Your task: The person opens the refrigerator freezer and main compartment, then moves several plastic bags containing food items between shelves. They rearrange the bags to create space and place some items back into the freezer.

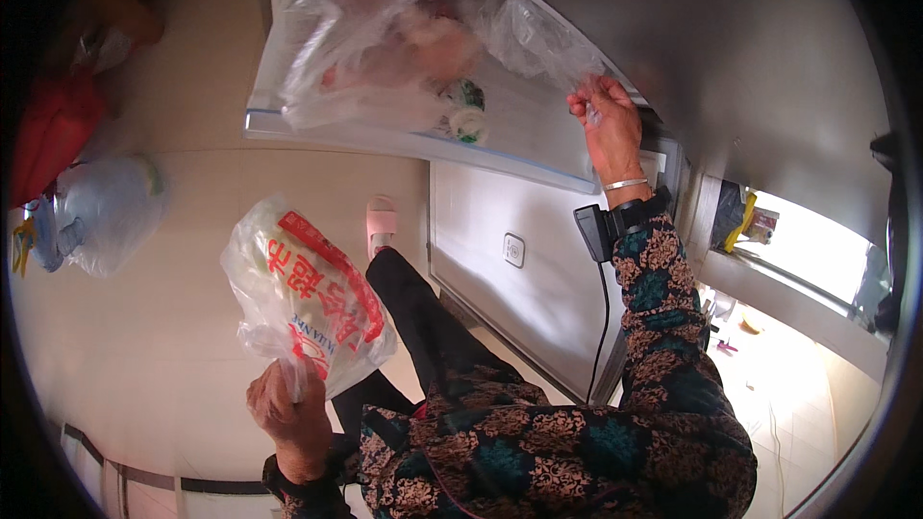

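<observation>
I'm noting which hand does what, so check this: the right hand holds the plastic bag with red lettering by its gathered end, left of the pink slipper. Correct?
No: the head view shows the left hand, not the right hand, holding the plastic bag with red lettering by its gathered end, left of the pink slipper.

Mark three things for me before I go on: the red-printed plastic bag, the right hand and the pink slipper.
Red-printed plastic bag [315, 290]: head view, middle of its printed side.
Right hand [613, 125]: head view, back of the hand.
Pink slipper [382, 219]: head view, its upper.
</observation>
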Motion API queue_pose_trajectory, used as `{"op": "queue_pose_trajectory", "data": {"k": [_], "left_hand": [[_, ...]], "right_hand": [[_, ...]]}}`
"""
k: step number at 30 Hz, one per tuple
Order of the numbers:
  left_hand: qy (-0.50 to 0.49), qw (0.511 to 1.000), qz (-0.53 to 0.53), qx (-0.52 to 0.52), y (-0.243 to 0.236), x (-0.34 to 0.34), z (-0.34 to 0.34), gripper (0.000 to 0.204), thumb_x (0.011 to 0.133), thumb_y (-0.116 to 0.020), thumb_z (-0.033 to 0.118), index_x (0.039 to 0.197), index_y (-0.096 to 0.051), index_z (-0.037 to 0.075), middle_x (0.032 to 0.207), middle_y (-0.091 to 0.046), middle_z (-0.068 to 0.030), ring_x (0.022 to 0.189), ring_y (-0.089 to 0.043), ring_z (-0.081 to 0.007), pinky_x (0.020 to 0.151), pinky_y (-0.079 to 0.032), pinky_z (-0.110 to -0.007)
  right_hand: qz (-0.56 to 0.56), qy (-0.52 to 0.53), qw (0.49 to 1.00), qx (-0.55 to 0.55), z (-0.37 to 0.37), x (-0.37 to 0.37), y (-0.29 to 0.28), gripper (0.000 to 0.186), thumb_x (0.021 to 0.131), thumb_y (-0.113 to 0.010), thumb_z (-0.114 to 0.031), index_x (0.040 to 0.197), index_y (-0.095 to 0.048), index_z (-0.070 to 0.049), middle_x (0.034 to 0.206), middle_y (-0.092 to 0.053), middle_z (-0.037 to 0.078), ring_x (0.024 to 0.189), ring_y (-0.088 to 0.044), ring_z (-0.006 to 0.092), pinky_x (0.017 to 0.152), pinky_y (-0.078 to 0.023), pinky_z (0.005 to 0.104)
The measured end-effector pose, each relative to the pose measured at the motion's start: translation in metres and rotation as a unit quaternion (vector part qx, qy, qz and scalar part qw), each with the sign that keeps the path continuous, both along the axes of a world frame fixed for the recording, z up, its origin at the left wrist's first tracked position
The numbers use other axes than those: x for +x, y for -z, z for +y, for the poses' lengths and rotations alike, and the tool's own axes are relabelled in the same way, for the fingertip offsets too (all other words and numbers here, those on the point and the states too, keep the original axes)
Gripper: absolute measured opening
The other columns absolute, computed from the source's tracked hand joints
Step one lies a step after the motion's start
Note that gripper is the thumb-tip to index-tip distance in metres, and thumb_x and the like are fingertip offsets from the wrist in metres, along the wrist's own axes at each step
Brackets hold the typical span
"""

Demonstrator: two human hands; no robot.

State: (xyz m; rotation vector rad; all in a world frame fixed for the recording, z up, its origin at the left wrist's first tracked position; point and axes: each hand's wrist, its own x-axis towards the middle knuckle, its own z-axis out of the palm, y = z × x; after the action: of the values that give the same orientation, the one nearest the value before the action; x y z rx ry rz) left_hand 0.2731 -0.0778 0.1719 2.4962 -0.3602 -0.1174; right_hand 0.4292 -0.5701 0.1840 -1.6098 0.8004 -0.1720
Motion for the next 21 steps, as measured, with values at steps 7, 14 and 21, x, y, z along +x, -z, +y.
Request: {"op": "queue_pose_trajectory", "data": {"k": [7,14,21], "left_hand": [[0.054,0.996,0.063,-0.030,-0.001,0.026,-0.003,0.039,0.075,-0.077,0.004,0.109,-0.058,0.001,0.093,-0.067,-0.0184,0.078,-0.063,-0.0396,0.071,-0.048,-0.046],[0.041,0.997,0.058,-0.037,0.034,0.031,-0.004,0.048,0.074,-0.078,0.002,0.115,-0.054,0.002,0.098,-0.067,-0.0187,0.082,-0.063,-0.0398,0.074,-0.048,-0.047],[-0.022,0.994,0.092,-0.057,0.027,0.017,-0.008,0.023,0.091,-0.068,0.008,0.114,-0.068,0.007,0.107,-0.066,-0.0129,0.094,-0.061,-0.0332,0.081,-0.047,-0.044]], "right_hand": [[0.024,0.023,0.998,-0.052,-0.002,-0.021,-0.001,0.015,0.098,-0.061,-0.012,0.108,-0.060,0.000,0.089,-0.066,0.008,0.079,-0.067,0.0210,0.076,-0.053,0.0316],[0.092,-0.012,0.976,-0.197,-0.023,-0.035,0.005,0.013,0.097,-0.053,-0.003,0.106,-0.063,-0.002,0.098,-0.066,0.005,0.087,-0.063,0.0154,0.080,-0.051,0.0298],[0.140,-0.052,0.938,-0.314,-0.031,-0.072,0.010,0.018,0.098,-0.049,-0.001,0.102,-0.066,-0.002,0.092,-0.065,0.001,0.085,-0.059,0.0111,0.078,-0.047,0.0252]]}}
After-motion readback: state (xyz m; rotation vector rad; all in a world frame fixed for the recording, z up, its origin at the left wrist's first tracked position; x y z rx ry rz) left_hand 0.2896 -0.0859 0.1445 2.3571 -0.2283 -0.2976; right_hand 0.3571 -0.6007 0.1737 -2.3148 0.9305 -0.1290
